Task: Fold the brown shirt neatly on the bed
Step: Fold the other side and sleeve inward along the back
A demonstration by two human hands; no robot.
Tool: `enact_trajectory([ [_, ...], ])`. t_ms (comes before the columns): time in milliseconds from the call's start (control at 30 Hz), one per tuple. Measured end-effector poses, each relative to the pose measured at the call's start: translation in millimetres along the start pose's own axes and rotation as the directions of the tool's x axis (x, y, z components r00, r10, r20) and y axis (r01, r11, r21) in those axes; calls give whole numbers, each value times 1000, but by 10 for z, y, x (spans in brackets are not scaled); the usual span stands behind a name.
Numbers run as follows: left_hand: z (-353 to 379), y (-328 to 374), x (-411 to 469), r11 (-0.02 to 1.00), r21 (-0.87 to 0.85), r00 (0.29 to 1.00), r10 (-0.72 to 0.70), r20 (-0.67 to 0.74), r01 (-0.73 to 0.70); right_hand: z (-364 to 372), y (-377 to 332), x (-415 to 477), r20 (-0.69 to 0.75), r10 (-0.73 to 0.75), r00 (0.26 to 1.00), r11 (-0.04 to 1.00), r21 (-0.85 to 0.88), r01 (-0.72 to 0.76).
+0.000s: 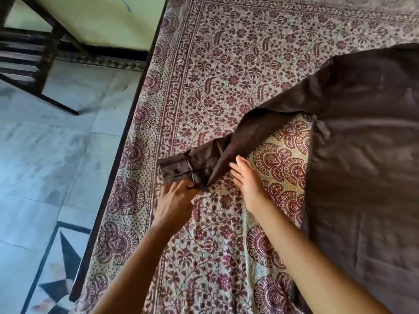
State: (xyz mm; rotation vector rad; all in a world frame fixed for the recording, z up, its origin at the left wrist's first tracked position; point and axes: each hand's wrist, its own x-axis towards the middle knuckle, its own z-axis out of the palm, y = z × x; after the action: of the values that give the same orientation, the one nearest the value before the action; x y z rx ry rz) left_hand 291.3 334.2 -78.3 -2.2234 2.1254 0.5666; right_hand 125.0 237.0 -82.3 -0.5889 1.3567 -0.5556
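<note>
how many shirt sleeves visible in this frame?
1. The sleeve runs from the brown shirt toward the bed's left edge, its cuff pinched by the left hand; right hand beside it. The other sleeve may be out of frame.

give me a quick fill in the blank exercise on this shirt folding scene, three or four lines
1. The left hand pinches the brown shirt's long sleeve near its ____.
2. The small dark button sits on the sleeve's ____.
3. The right hand lies open on the patterned floral ____.
4. The brown shirt's body lies to the ____ of both hands.

Missing words: cuff; cuff; bedsheet; right
</note>
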Motion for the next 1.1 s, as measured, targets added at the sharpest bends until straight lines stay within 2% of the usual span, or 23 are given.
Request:
enact_trajectory([
  [67,30,-46,46,985,-161,995,-78,-65,67,47,-25,128,-79,4,997,1000,2,-4],
  [100,21,-50,86,962,-239,978,-166,-127,132,60,-38,174,-143,-17,990,1000,-3,17],
  [133,2,-54,137,924,-306,942,-290,-170,229,81,-47,218,-218,-69,973,997,-32,64],
  [200,-36,-81,274,789,-411,809,-561,-176,457,118,-97,295,-346,-255,903,961,-197,196],
  [267,-91,-120,397,617,-496,681,-729,-67,611,153,-208,369,-339,-499,798,812,-504,294],
  [300,-123,-138,444,559,-528,655,-755,-6,639,166,-285,422,-265,-608,748,690,-642,334],
  [367,-177,-162,518,535,-555,669,-742,53,637,194,-480,565,-69,-735,674,413,-835,365],
  [400,-195,-173,547,540,-559,686,-724,72,629,203,-584,651,14,-739,673,281,-902,327],
  [433,-213,-183,572,535,-570,696,-712,93,624,206,-689,732,70,-709,702,170,-949,267],
  [500,-278,-200,609,465,-632,676,-725,131,621,209,-873,881,118,-598,792,-6,-990,143],
  [567,-341,-236,631,363,-764,645,-759,89,533,207,-1009,974,106,-509,854,-114,-992,55],
  [633,-421,-281,664,308,-877,610,-792,-22,368,179,-1091,1004,78,-493,867,-129,-992,16],
  [733,-520,-436,763,368,-898,535,-822,-194,240,98,-1178,997,129,-579,805,-144,-988,55],
  [833,-555,-656,914,448,-869,508,-810,-294,209,11,-1250,998,165,-745,646,-74,-983,165],
  [900,-574,-800,1047,455,-865,484,-817,-313,209,-20,-1277,994,112,-843,527,-8,-981,196],
  [933,-601,-857,1117,456,-864,455,-829,-325,213,-35,-1260,989,87,-867,490,6,-983,185],
  [967,-637,-909,1200,469,-857,425,-834,-351,212,-52,-1238,995,80,-871,485,-2,-987,158],
  [1000,-672,-957,1287,501,-839,420,-822,-385,213,-76,-1190,1010,91,-851,517,-30,-992,126],
  [1033,-698,-1003,1381,560,-796,457,-784,-420,229,-103,-1128,1028,119,-816,566,-72,-992,105],
  [1100,-704,-1098,1545,692,-653,635,-660,-401,306,-167,-989,1077,198,-721,664,-168,-980,110],
])
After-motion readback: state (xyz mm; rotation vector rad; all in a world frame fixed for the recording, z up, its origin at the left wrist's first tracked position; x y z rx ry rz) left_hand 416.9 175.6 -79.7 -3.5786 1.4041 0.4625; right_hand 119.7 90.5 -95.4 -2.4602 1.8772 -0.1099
